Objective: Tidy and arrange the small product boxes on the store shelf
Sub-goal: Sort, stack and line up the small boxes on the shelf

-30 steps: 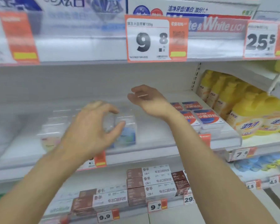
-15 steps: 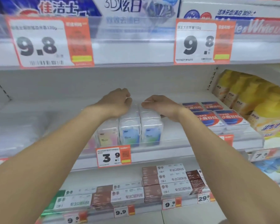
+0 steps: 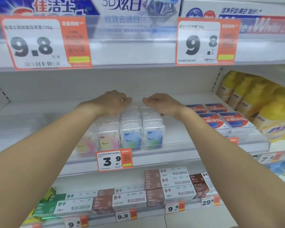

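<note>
Several rows of small clear plastic boxes [image 3: 132, 129] with pink, blue and green labels stand on the middle shelf [image 3: 155, 155], behind a 3.9 price tag [image 3: 114, 160]. Both my arms reach over them to the back of the rows. My left hand [image 3: 113, 102] lies at the rear of the left rows, its fingers curled down over the back boxes. At the rear of the right rows, my right hand [image 3: 162, 104] is cupped, fingers stretched toward the left hand and touching the boxes. The rearmost boxes are hidden under the hands.
Flat boxes with red and blue lids [image 3: 224, 120] sit right of the rows, and yellow bottles [image 3: 262, 109] beyond them. Toothpaste cartons [image 3: 169, 183] fill the shelf below. The upper shelf edge [image 3: 130, 51] with 9.8 tags hangs close overhead.
A second ago both hands were raised in front of the boxes. They have since reached to the back of the rows, where they have stayed for the last half second.
</note>
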The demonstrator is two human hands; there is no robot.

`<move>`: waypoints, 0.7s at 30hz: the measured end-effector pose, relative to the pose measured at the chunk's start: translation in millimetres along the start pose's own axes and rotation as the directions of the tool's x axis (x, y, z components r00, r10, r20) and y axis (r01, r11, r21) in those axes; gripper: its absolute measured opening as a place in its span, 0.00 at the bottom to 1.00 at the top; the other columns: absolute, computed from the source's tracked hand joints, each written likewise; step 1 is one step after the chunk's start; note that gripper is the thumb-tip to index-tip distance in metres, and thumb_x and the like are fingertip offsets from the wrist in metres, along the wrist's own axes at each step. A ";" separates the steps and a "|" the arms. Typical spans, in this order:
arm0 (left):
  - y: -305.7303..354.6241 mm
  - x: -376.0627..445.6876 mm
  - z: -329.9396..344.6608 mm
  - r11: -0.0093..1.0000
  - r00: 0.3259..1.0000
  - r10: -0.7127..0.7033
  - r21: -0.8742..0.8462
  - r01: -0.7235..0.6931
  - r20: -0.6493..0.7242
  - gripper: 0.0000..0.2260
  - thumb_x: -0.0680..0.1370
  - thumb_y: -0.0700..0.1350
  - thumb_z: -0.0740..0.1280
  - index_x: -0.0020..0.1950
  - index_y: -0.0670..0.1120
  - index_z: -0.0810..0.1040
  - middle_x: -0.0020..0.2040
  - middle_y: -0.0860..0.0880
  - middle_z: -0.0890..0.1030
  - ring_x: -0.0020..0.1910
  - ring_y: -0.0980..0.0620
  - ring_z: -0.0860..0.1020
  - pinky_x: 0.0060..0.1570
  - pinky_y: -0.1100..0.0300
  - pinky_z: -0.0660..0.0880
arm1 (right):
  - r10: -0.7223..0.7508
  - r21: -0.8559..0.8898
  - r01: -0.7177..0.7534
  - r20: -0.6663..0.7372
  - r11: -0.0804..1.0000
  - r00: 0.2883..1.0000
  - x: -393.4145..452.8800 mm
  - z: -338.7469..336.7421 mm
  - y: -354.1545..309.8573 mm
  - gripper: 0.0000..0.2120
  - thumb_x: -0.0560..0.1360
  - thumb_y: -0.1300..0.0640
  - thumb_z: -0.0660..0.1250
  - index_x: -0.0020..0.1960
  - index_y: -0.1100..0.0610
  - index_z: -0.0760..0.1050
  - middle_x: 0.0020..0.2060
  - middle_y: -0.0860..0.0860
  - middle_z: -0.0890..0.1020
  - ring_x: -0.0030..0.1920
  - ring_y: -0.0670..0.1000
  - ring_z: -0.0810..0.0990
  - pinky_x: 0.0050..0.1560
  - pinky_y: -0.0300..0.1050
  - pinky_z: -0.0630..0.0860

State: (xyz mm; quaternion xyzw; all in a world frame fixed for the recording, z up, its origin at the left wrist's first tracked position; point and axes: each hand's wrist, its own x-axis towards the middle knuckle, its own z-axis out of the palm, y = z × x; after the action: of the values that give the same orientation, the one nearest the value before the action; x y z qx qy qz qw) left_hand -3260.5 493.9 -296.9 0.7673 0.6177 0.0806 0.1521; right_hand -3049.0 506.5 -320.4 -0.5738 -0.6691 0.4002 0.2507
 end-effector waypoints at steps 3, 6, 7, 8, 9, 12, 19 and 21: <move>-17.2 -1.2 -9.0 0.991 0.993 -0.117 -0.061 0.117 0.005 0.24 0.82 0.60 0.49 0.67 0.48 0.74 0.69 0.47 0.73 0.64 0.46 0.71 0.62 0.57 0.64 | -0.109 -0.117 0.103 -0.042 0.988 0.993 7.6 -1.7 -16.1 0.20 0.75 0.37 0.66 0.56 0.51 0.80 0.56 0.45 0.81 0.57 0.49 0.79 0.61 0.45 0.75; -34.5 -5.2 -13.6 0.982 0.980 -0.187 -0.005 0.188 0.073 0.21 0.82 0.59 0.51 0.63 0.50 0.77 0.66 0.48 0.75 0.60 0.47 0.73 0.59 0.57 0.65 | -0.138 -0.360 0.147 0.050 0.921 0.989 11.6 4.3 -42.0 0.22 0.78 0.37 0.60 0.63 0.49 0.77 0.63 0.47 0.78 0.64 0.51 0.75 0.63 0.44 0.70; -38.8 -6.0 -13.1 0.984 0.979 -0.179 0.013 0.178 0.098 0.18 0.82 0.56 0.52 0.58 0.50 0.78 0.64 0.48 0.76 0.59 0.47 0.73 0.58 0.57 0.65 | -0.107 -0.461 0.142 0.101 0.876 0.989 13.3 7.8 -49.5 0.24 0.79 0.37 0.57 0.67 0.49 0.75 0.67 0.48 0.75 0.67 0.52 0.72 0.64 0.45 0.67; -41.9 -6.4 -11.9 0.987 0.981 -0.163 0.019 0.161 0.109 0.16 0.82 0.54 0.53 0.52 0.50 0.78 0.60 0.48 0.77 0.56 0.48 0.73 0.55 0.57 0.65 | -0.063 -0.551 0.135 0.149 0.823 0.987 15.4 11.4 -55.5 0.25 0.81 0.38 0.54 0.70 0.50 0.72 0.70 0.49 0.72 0.70 0.53 0.70 0.65 0.47 0.65; -43.6 -7.3 -10.5 0.989 0.983 -0.149 0.017 0.148 0.107 0.14 0.82 0.53 0.53 0.48 0.50 0.76 0.57 0.48 0.77 0.54 0.48 0.73 0.54 0.57 0.65 | -0.018 -0.616 0.130 0.185 0.777 0.983 16.8 14.8 -59.5 0.26 0.81 0.39 0.52 0.72 0.52 0.70 0.72 0.49 0.71 0.71 0.54 0.68 0.66 0.48 0.64; -47.2 -8.9 -6.3 0.991 0.985 -0.136 -0.003 0.137 0.102 0.14 0.82 0.55 0.52 0.49 0.52 0.73 0.54 0.51 0.75 0.55 0.49 0.72 0.56 0.57 0.66 | 0.067 -0.682 0.108 0.225 0.723 0.972 17.5 21.4 -62.9 0.27 0.82 0.39 0.50 0.73 0.52 0.68 0.74 0.50 0.68 0.73 0.54 0.66 0.67 0.48 0.63; -46.9 -13.0 2.4 0.992 0.994 -0.105 -0.071 0.106 0.017 0.19 0.83 0.57 0.50 0.35 0.52 0.66 0.37 0.54 0.71 0.41 0.52 0.71 0.47 0.57 0.65 | 0.103 -0.606 0.025 0.175 0.795 0.979 18.2 22.4 -56.1 0.31 0.78 0.33 0.52 0.72 0.51 0.70 0.73 0.49 0.70 0.70 0.54 0.70 0.67 0.49 0.63; -46.9 -16.2 4.7 0.993 0.995 -0.096 -0.073 0.097 0.010 0.21 0.83 0.58 0.48 0.38 0.49 0.69 0.39 0.51 0.74 0.42 0.52 0.73 0.47 0.55 0.68 | 0.114 -0.607 0.006 0.158 0.794 0.981 19.8 25.4 -55.4 0.34 0.78 0.31 0.51 0.73 0.53 0.69 0.73 0.50 0.70 0.72 0.55 0.69 0.67 0.50 0.63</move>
State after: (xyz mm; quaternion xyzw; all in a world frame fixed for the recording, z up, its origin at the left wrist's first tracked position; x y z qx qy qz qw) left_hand -3306.0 486.4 -315.9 0.7307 0.6502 0.0934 0.1860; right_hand -3104.8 518.2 -291.3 -0.6027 -0.7655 0.2242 -0.0209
